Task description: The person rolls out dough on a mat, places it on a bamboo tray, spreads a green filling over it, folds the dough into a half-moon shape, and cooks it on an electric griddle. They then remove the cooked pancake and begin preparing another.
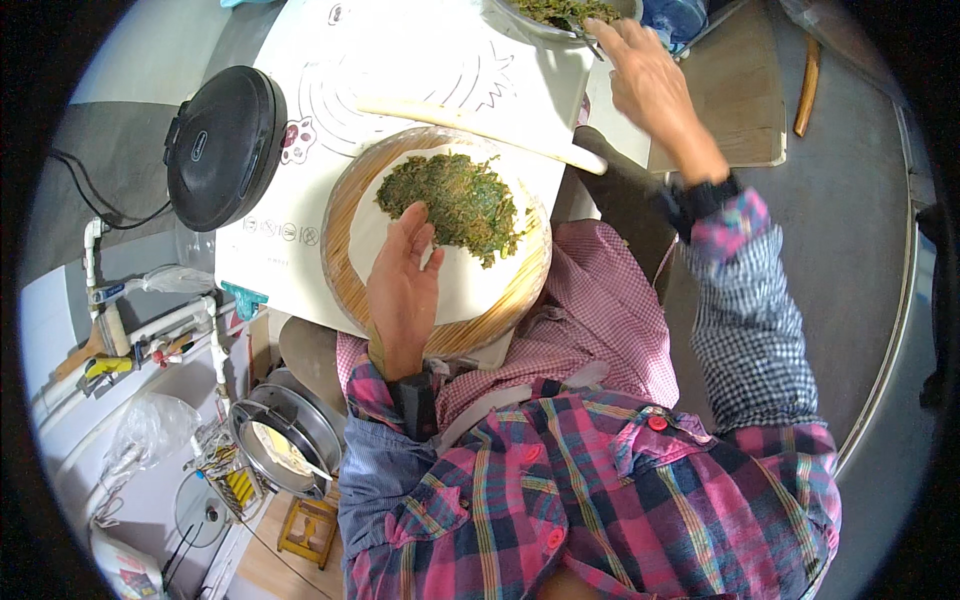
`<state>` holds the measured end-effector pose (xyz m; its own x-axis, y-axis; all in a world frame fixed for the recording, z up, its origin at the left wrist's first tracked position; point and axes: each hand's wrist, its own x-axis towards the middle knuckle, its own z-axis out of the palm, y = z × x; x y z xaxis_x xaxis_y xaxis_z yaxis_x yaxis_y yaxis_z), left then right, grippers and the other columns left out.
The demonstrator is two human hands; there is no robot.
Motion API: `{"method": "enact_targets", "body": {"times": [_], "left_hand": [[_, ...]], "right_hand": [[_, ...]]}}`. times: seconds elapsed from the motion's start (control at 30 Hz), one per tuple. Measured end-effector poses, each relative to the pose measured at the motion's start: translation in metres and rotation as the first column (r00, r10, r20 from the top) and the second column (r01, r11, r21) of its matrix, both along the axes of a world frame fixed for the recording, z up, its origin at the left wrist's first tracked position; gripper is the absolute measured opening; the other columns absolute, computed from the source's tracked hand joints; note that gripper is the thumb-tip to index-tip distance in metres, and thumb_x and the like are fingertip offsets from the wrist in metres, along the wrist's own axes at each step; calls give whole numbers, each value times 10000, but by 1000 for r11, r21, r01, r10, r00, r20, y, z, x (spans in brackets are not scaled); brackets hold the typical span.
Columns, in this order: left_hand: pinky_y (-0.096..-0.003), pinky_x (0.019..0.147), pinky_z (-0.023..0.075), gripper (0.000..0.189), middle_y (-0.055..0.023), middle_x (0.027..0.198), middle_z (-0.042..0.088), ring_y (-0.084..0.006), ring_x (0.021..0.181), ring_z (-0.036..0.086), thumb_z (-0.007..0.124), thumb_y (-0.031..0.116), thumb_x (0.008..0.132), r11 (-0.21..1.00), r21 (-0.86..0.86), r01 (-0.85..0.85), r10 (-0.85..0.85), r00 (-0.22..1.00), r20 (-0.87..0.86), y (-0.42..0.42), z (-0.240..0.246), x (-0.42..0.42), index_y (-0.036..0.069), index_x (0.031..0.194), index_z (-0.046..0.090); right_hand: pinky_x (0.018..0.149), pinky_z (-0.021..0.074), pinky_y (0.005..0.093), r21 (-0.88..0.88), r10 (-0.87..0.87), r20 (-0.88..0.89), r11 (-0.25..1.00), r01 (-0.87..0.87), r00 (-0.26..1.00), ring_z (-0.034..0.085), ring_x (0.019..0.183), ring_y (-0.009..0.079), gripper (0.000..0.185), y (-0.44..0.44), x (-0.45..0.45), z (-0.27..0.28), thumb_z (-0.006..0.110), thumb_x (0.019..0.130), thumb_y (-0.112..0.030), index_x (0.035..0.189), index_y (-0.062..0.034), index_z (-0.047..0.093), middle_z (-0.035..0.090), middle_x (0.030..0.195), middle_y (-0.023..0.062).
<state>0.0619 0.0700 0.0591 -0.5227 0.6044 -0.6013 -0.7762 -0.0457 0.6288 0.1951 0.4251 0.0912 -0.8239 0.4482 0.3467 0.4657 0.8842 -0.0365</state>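
Observation:
A thin white sheet of dough (367,238) lies on a round woven tray (339,225), with chopped green filling (457,199) spread over its upper part. My left hand (409,281), palm up, is at the filling's lower left edge, fingers a little apart and holding nothing visible. At the top right my right hand (645,75) is at the rim of a metal bowl (551,31) of the same filling. Its fingers are bent round what looks like a dark utensil handle, partly hidden. A pale wooden rolling pin (480,127) rests along the tray's far edge.
A black electric griddle (225,148) with its lid down stands on the white table (300,300) at left. Beyond the bowl are a blue plastic bottle (675,16) and a wooden board (727,90). Pipes and a metal pot (307,420) are at lower left.

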Motion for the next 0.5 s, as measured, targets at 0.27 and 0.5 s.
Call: {"method": "enact_targets", "body": {"times": [0.27, 0.5], "left_hand": [[-446, 1256, 274, 669, -115, 1614, 428, -251, 1506, 354, 350, 502, 1152, 923, 366, -116, -47, 911, 409, 1, 11, 9, -26, 1550, 449], [-408, 1209, 344, 500, -49, 1539, 515, -209, 1421, 445, 516, 296, 1130, 971, 234, -54, -1, 973, 232, -50, -1, 9, 67, 1572, 471]], "right_hand": [[964, 537, 462, -447, 315, -304, 786, -426, 899, 598, 1196, 345, 541, -216, -7, -32, 688, 784, -8, 1325, -30, 679, 625, 1368, 139], [909, 563, 450, -511, 10, -129, 856, -75, 992, 625, 1061, 363, 374, -165, 8, -52, 665, 855, -9, 1219, -56, 738, 639, 1097, 167]]}}
